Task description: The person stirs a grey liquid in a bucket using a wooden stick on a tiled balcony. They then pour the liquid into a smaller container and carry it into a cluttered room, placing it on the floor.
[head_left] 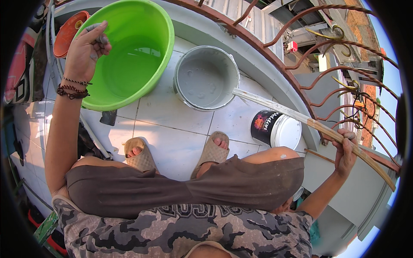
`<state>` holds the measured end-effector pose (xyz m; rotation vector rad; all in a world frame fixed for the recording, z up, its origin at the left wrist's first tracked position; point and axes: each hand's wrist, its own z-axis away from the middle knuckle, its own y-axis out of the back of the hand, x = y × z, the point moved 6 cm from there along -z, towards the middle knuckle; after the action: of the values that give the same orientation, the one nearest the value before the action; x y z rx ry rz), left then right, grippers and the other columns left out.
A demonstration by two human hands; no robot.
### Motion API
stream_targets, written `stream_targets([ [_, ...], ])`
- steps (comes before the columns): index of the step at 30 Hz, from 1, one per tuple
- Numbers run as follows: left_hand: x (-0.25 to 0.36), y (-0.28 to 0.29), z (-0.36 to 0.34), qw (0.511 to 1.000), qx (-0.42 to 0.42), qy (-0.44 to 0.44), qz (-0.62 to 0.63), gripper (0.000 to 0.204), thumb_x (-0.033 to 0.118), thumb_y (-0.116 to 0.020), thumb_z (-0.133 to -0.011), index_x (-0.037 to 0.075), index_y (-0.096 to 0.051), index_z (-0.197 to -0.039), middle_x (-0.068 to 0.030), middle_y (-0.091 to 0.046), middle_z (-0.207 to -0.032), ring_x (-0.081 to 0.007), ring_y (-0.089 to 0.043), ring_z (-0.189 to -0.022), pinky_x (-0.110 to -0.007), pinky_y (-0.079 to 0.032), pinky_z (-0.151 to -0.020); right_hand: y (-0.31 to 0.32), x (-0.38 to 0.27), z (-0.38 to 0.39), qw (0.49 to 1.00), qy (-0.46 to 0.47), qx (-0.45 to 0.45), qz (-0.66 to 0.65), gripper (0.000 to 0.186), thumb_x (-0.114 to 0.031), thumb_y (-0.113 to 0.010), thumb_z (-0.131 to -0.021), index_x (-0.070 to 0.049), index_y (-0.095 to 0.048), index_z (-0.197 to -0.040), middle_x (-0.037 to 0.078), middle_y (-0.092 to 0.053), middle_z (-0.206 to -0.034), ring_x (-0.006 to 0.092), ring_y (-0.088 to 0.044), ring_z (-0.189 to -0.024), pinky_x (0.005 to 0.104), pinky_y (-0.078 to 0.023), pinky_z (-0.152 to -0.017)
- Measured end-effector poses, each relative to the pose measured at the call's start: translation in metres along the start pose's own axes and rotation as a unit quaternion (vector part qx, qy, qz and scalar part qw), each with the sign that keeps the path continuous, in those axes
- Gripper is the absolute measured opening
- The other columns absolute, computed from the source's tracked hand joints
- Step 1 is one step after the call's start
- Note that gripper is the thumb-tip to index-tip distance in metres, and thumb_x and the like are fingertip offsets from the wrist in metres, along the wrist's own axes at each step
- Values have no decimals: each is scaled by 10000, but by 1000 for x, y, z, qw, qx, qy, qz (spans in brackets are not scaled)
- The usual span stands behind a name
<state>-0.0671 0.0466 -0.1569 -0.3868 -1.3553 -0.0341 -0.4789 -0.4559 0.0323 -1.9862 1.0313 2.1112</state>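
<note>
Camo shirt (185, 230); R fingers (346, 149) grip stick (309, 122), L fingers (95, 33) nr grn tub (158, 26).

Wooden stick (313, 124): far stretch whitened, slanting through right fingers (345, 149). Bucket (208, 53): upright, grey liquid (202, 86) inside, left of those fingers, at stick's tip.

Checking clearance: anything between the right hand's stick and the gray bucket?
Nothing visible. The right hand grips the wooden stick, whose pale end is at the rim of the open gray bucket. The black container stands to one side.
</note>
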Motion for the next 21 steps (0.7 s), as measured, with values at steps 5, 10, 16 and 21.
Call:
stream_targets([
  [5, 1, 2, -1, 1000, 0, -3, -4, 118, 202, -602, -943, 95, -552, -944, 12, -561, -718, -100, -568, -631, -228, -467, -601, -4, -1, 1, 999, 27, -22, 0, 219, -111, -613, -894, 41, -562, -1043, 196, -591, -1088, 253, -651, -925, 317, -566, -808],
  [10, 5, -8, 1, 1000, -10, -13, 0, 128, 209, -604, -942, 89, -560, -949, 13, -563, -716, -103, -569, -628, -230, -462, -601, 1, 0, 5, 996, 33, -83, 0, 161, -33, -659, -808, -8, -630, -965, 191, -597, -1078, 314, -628, -1004, 366, -551, -857],
  [16, 5, -12, 1, 1000, -22, -16, -5, 137, 216, -606, -942, 84, -566, -946, 13, -563, -715, -104, -569, -629, -232, -461, -609, -14, -14, 6, 977, 96, -178, 66, 123, -28, -733, -670, -93, -632, -694, 116, -636, -969, 333, -591, -1002, 428, -476, -855],
  [21, 6, -16, 2, 1000, -19, -18, -11, 135, 214, -610, -939, 85, -568, -943, 13, -563, -715, -105, -571, -627, -228, -459, -602, -8, -26, 8, 977, 82, -190, 59, 193, -43, -748, -656, -105, -569, -617, 79, -639, -907, 330, -585, -983, 436, -453, -848],
])
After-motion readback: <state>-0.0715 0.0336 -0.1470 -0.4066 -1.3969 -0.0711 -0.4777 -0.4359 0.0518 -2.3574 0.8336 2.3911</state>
